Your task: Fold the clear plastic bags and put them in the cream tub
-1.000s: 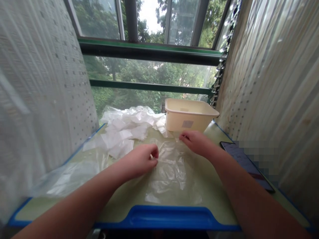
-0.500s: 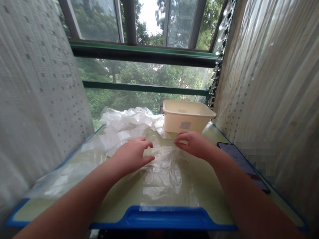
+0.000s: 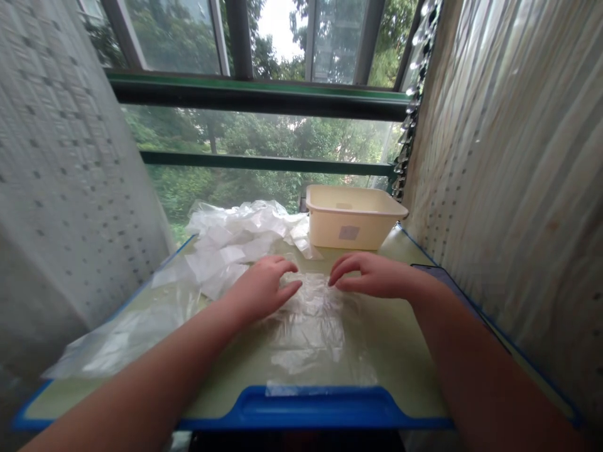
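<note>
A clear plastic bag (image 3: 311, 339) lies flat on the green tray table (image 3: 400, 351), reaching to its blue front edge. My left hand (image 3: 264, 289) rests on the bag's far left part, fingers stretched out and slightly apart. My right hand (image 3: 372, 276) rests on the bag's far right part, fingers extended and pointing left. Both hands press the top of the bag and hold nothing.
A pile of white and clear plastic bags (image 3: 235, 242) lies at the back left. A cream plastic tub (image 3: 351, 216) stands at the back right. A dark phone (image 3: 443, 276) lies along the right edge, partly hidden by my right arm. Dotted curtains hang on both sides.
Both hands have gone from pinching the bag's far edge to lying flat on it, and they have come closer together. The bag has slid toward the blue front edge.
</note>
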Demonstrator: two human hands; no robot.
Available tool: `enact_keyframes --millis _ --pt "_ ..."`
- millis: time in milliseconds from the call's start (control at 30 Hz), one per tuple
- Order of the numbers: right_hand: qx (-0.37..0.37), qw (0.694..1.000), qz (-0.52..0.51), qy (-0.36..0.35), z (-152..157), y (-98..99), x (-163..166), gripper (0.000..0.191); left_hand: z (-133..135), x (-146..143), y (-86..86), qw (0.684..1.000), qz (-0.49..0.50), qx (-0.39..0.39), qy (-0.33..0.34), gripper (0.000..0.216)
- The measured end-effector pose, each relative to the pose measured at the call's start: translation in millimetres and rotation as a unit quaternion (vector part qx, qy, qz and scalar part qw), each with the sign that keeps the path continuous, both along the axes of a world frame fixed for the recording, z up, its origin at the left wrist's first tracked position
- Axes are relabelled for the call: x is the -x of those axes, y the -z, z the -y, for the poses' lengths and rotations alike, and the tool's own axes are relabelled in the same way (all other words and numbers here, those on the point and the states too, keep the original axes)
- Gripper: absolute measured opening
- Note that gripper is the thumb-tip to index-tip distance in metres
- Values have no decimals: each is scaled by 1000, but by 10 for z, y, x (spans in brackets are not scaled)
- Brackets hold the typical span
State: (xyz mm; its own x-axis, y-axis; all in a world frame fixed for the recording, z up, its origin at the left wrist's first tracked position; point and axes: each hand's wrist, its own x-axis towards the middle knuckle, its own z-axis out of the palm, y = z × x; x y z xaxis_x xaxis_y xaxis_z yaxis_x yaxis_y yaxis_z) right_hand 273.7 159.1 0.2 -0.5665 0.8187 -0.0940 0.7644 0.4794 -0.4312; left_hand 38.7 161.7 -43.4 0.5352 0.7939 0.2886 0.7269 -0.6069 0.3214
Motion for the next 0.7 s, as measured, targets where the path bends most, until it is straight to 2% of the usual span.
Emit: enact_keyframes --millis 67,133,200,300,467,600,700 --pt "-45 994 34 96 -58 32 -56 25 -97 -23 75 999 0 -19 -51 38" --pt "-79 977 103 168 -113 86 -127 27 -169 -64 155 999 -2 -22 -50 42" --pt "-71 967 144 200 -147 141 -188 35 -200 -107 214 998 -13 -29 -49 46" --pt "-30 964 156 216 -162 199 -225 42 -197 -134 240 997 -37 -37 -60 49" --pt "0 965 151 217 -198 278 -207 41 -206 -99 226 996 -24 -37 -73 41" --pt "4 969 130 210 -246 318 -208 35 -228 -97 228 997 53 -25 -60 43" --pt "3 973 118 196 -260 318 -197 22 -239 -108 224 991 127 15 -48 48"
